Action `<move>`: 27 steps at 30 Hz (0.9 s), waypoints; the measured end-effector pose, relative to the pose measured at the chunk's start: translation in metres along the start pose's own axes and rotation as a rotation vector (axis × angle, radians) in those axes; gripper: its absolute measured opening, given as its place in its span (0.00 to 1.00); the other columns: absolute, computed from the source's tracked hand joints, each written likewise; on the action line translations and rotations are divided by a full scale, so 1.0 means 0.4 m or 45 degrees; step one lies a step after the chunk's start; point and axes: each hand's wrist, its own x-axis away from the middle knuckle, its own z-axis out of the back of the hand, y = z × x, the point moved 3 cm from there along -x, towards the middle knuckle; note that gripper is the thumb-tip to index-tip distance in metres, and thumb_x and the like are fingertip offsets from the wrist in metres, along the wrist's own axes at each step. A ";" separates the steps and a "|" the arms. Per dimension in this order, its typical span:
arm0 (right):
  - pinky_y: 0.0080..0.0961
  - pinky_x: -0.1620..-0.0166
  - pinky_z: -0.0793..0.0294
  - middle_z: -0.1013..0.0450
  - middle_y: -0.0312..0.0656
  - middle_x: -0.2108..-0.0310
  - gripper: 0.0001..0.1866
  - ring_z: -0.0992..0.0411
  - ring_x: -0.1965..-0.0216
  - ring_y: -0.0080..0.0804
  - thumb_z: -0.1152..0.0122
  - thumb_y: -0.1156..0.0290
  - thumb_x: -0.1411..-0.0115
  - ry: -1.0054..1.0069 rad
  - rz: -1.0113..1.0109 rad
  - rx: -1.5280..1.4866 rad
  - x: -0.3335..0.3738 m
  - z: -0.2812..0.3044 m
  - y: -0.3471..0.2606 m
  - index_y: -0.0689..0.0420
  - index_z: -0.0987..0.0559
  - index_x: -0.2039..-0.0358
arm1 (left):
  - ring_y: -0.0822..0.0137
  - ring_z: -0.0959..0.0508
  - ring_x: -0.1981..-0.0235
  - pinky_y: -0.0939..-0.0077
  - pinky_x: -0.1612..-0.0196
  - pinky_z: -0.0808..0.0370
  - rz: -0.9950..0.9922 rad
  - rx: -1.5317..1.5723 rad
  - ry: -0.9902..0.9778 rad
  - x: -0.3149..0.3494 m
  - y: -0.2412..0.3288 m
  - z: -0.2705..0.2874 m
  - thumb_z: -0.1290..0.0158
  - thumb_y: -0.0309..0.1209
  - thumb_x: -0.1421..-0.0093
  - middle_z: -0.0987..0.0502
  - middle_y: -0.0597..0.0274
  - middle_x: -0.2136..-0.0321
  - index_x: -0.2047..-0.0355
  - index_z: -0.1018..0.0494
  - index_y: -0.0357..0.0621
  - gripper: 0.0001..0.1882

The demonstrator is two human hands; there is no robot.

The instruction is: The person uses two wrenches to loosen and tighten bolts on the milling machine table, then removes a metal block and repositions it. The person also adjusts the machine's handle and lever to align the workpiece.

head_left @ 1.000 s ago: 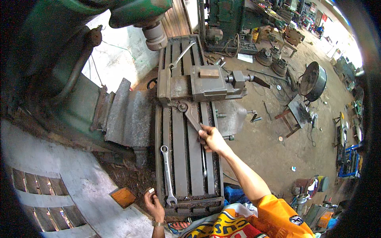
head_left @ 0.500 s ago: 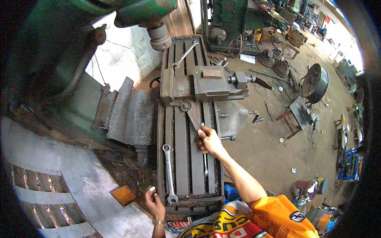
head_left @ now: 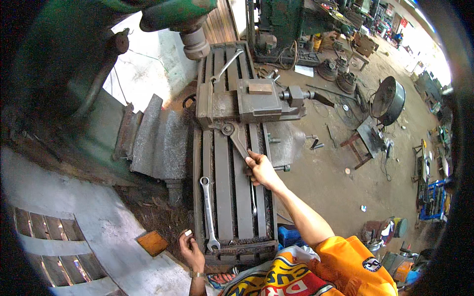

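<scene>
My right hand (head_left: 263, 171) is closed around the handle of a dark wrench (head_left: 238, 142). The wrench's head sits on a bolt at the near side of the machine vise (head_left: 259, 103), which stands on a slotted machine table (head_left: 225, 197). Low on the left, beside the table's near corner, my left hand (head_left: 191, 250) has its fingers curled on a small white piece (head_left: 188, 233), too small to name. Close to that hand, a silver combination wrench (head_left: 209, 212) lies lengthwise on the table. Another slim metal tool (head_left: 255, 202) lies partly hidden below my right hand.
A further wrench (head_left: 227, 65) rests on the table beyond the vise. The green machine's spindle head (head_left: 195, 43) hangs at the far left above the table. A wooden block (head_left: 152, 243) lies left of my left hand. On the floor at right stand a round metal pan (head_left: 388, 102) and a small stool (head_left: 365, 140).
The whole view has shifted slightly. My right hand stays on the wrench handle, with the wrench at nearly the same angle. My left hand keeps its place beside the table.
</scene>
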 end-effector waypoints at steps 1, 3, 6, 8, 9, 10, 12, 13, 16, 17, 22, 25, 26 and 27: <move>0.20 0.85 0.36 0.34 0.34 0.80 0.27 0.41 0.87 0.19 0.51 0.61 0.31 -0.027 -0.031 -0.069 0.000 -0.002 0.006 0.55 0.39 0.34 | 0.60 0.26 0.54 0.67 0.46 0.31 0.008 0.023 -0.008 0.002 0.000 0.000 0.56 0.19 0.38 0.27 0.52 0.54 0.49 0.34 0.33 0.16; 0.20 0.85 0.37 0.35 0.34 0.80 0.27 0.41 0.87 0.19 0.51 0.61 0.31 -0.045 0.031 -0.050 0.002 0.008 0.007 0.54 0.39 0.34 | 0.60 0.26 0.54 0.67 0.47 0.31 -0.031 0.012 0.010 0.002 0.004 0.002 0.55 0.20 0.38 0.27 0.53 0.54 0.49 0.34 0.34 0.16; 0.25 0.84 0.33 0.32 0.36 0.81 0.26 0.36 0.86 0.23 0.50 0.61 0.31 -0.153 0.017 -0.021 -0.017 0.055 -0.008 0.56 0.35 0.36 | 0.60 0.26 0.53 0.68 0.48 0.31 -0.017 0.026 0.027 -0.002 0.005 0.002 0.54 0.21 0.38 0.26 0.53 0.55 0.49 0.34 0.34 0.16; 0.25 0.84 0.32 0.32 0.35 0.81 0.26 0.35 0.86 0.24 0.49 0.59 0.32 -0.199 -0.041 0.133 -0.045 0.112 -0.023 0.55 0.33 0.37 | 0.60 0.26 0.53 0.68 0.48 0.31 0.123 0.022 0.045 0.004 -0.004 0.002 0.54 0.22 0.38 0.26 0.53 0.55 0.49 0.34 0.33 0.17; 0.25 0.83 0.31 0.32 0.36 0.81 0.25 0.34 0.86 0.25 0.48 0.57 0.33 -0.218 -0.022 0.226 -0.072 0.141 -0.038 0.56 0.31 0.39 | 0.60 0.26 0.53 0.68 0.48 0.31 0.087 0.038 0.031 0.004 -0.003 0.002 0.54 0.21 0.38 0.26 0.52 0.55 0.48 0.34 0.33 0.17; 0.25 0.83 0.31 0.32 0.36 0.82 0.25 0.33 0.86 0.25 0.47 0.56 0.33 -0.229 -0.047 0.323 -0.097 0.168 -0.047 0.57 0.28 0.42 | 0.60 0.26 0.53 0.68 0.48 0.31 0.078 0.021 0.027 0.008 -0.003 0.001 0.54 0.21 0.39 0.26 0.52 0.55 0.48 0.34 0.34 0.18; 0.32 0.76 0.24 0.26 0.45 0.79 0.22 0.26 0.82 0.33 0.43 0.53 0.36 -0.078 0.088 0.645 -0.129 0.219 -0.068 0.60 0.19 0.55 | 0.60 0.26 0.53 0.67 0.47 0.31 0.016 -0.013 0.029 0.006 0.001 0.003 0.55 0.21 0.39 0.26 0.52 0.55 0.47 0.34 0.34 0.18; 0.37 0.70 0.23 0.25 0.51 0.77 0.23 0.24 0.77 0.41 0.42 0.51 0.37 -0.008 0.134 0.780 -0.138 0.230 -0.073 0.61 0.19 0.56 | 0.59 0.26 0.53 0.66 0.47 0.31 0.000 0.004 0.027 0.006 0.002 0.002 0.55 0.20 0.40 0.26 0.51 0.55 0.47 0.34 0.34 0.19; 0.44 0.59 0.24 0.24 0.61 0.71 0.26 0.23 0.65 0.55 0.40 0.49 0.39 0.121 0.316 1.060 -0.143 0.235 -0.072 0.63 0.19 0.59 | 0.59 0.26 0.53 0.65 0.47 0.30 0.122 -0.075 0.031 0.003 -0.004 0.003 0.54 0.20 0.40 0.27 0.51 0.54 0.48 0.34 0.34 0.19; 0.46 0.57 0.25 0.24 0.63 0.70 0.26 0.23 0.62 0.58 0.40 0.48 0.40 0.124 0.371 1.137 -0.138 0.229 -0.067 0.63 0.19 0.60 | 0.59 0.26 0.53 0.65 0.47 0.30 0.073 -0.067 0.031 0.002 -0.001 0.002 0.54 0.20 0.40 0.27 0.51 0.54 0.48 0.34 0.34 0.18; 0.45 0.54 0.26 0.24 0.65 0.64 0.27 0.25 0.56 0.59 0.40 0.50 0.40 0.101 0.408 0.772 -0.119 0.203 -0.040 0.64 0.23 0.55 | 0.59 0.25 0.54 0.65 0.48 0.30 0.021 -0.055 0.038 0.004 -0.003 0.001 0.54 0.21 0.40 0.26 0.51 0.55 0.48 0.34 0.33 0.18; 0.45 0.52 0.27 0.25 0.65 0.62 0.28 0.26 0.55 0.60 0.41 0.52 0.38 0.119 0.449 0.686 -0.100 0.170 -0.029 0.67 0.27 0.52 | 0.59 0.25 0.54 0.66 0.49 0.30 0.067 -0.037 0.044 0.005 -0.012 0.003 0.54 0.20 0.40 0.25 0.52 0.56 0.48 0.34 0.34 0.18; 0.46 0.53 0.27 0.25 0.66 0.63 0.27 0.26 0.55 0.61 0.42 0.53 0.38 0.146 0.397 0.678 -0.092 0.155 -0.022 0.67 0.26 0.53 | 0.60 0.25 0.55 0.67 0.49 0.30 0.073 -0.059 0.045 0.005 -0.013 0.003 0.54 0.20 0.40 0.25 0.52 0.57 0.48 0.34 0.34 0.18; 0.46 0.54 0.27 0.25 0.66 0.64 0.27 0.26 0.56 0.61 0.42 0.53 0.37 0.120 0.402 0.650 -0.078 0.140 -0.019 0.68 0.26 0.54 | 0.60 0.25 0.55 0.67 0.50 0.30 0.077 -0.081 0.047 0.004 -0.014 0.003 0.55 0.20 0.39 0.25 0.52 0.57 0.48 0.34 0.34 0.18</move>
